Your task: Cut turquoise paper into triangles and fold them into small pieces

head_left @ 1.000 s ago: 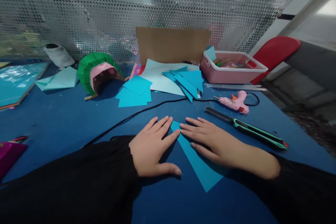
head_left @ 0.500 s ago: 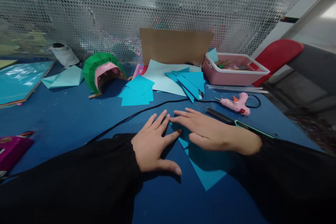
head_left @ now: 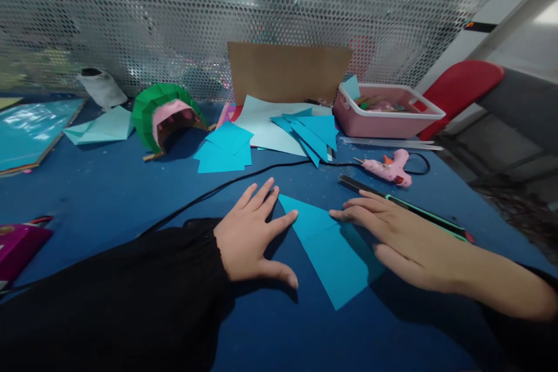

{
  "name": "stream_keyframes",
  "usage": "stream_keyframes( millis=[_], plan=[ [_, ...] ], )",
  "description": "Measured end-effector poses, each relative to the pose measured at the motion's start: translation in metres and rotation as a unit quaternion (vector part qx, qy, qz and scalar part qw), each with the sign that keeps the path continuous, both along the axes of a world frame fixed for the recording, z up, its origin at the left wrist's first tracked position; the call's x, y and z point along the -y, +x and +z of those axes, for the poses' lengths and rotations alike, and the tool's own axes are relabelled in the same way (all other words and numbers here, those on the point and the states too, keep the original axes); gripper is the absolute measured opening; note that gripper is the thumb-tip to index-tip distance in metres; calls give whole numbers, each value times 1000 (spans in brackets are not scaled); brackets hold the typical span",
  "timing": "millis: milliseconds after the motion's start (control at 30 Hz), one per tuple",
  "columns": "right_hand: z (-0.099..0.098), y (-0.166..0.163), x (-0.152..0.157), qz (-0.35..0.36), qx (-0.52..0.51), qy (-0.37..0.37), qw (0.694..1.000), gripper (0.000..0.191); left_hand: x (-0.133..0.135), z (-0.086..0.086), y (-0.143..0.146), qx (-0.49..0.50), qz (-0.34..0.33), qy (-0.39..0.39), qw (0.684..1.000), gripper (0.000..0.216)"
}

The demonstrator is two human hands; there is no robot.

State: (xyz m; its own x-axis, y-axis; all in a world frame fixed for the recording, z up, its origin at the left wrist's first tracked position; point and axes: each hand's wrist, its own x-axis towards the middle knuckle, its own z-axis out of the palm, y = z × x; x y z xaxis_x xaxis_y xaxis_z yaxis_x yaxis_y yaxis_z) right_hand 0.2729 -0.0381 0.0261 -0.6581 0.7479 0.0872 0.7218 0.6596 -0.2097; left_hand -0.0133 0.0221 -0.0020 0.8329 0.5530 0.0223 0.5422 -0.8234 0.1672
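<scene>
A blue sheet of paper [head_left: 326, 241] lies flat in front of me, its visible outline close to a triangle. My left hand [head_left: 253, 232] rests on the table, fingers spread, with the index fingertip at the sheet's left edge. On the sheet's right part sits my right hand [head_left: 401, 238], fingers stretched forward and fingertips on the upper edge; it covers the right corner. Neither hand grips anything. A utility knife [head_left: 418, 215] with a black and green handle lies just beyond my right hand, partly hidden by it.
Blue paper squares [head_left: 226, 148] and folded blue triangles [head_left: 307, 133] lie farther back. A pink glue gun [head_left: 390, 168] with a black cord [head_left: 244, 172] rests at right, near a pink basket [head_left: 387, 122]. A green paper arch [head_left: 163, 110] stands left; a magenta object [head_left: 21, 244] is at far left.
My right hand has slid to the right along the paper, uncovering its upper edge and middle. My left hand has stayed nearly in place. The view has shifted slightly.
</scene>
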Motion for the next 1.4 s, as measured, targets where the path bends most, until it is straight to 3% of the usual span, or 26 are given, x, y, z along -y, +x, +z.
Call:
stream_keyframes(
  millis=[100,200,333,533,667,833,1000,1067,1133,1267,1333,1400],
  plan=[
    [6,9,7,-12,30,11,999,37,0,-1,0,8,-1,-1,1000,102],
    [9,11,4,-76,67,-31,994,22,-1,-3,1,15,-4,-1,1000,101],
    [-2,0,-12,-148,27,-64,987,19,-3,-6,2,37,-12,21,999,88],
    [-14,-18,-40,-98,-18,-163,982,15,-8,-7,7,113,-89,40,989,37],
    [-5,-33,-43,-67,-47,-186,979,16,-6,0,11,179,-70,67,979,28],
    [5,-42,-27,-65,-131,-205,968,10,-3,12,12,150,-54,67,985,18],
    [11,-26,-20,-28,-138,-190,972,24,-16,24,5,197,66,136,969,13],
    [6,-18,-22,-28,-166,-166,972,26,-22,30,1,224,124,155,954,11],
    [-4,-14,-25,-60,-228,-121,964,40,-25,34,-1,274,149,142,939,8],
    [-24,-14,-29,-116,-302,-4,946,67,-25,32,-1,316,68,36,946,7],
    [-26,-16,-30,-90,-306,43,947,63,-25,25,0,295,2,-47,954,11],
    [-25,-18,-31,-12,-299,52,953,45,-24,16,1,265,-46,-112,957,21]
  ],
)
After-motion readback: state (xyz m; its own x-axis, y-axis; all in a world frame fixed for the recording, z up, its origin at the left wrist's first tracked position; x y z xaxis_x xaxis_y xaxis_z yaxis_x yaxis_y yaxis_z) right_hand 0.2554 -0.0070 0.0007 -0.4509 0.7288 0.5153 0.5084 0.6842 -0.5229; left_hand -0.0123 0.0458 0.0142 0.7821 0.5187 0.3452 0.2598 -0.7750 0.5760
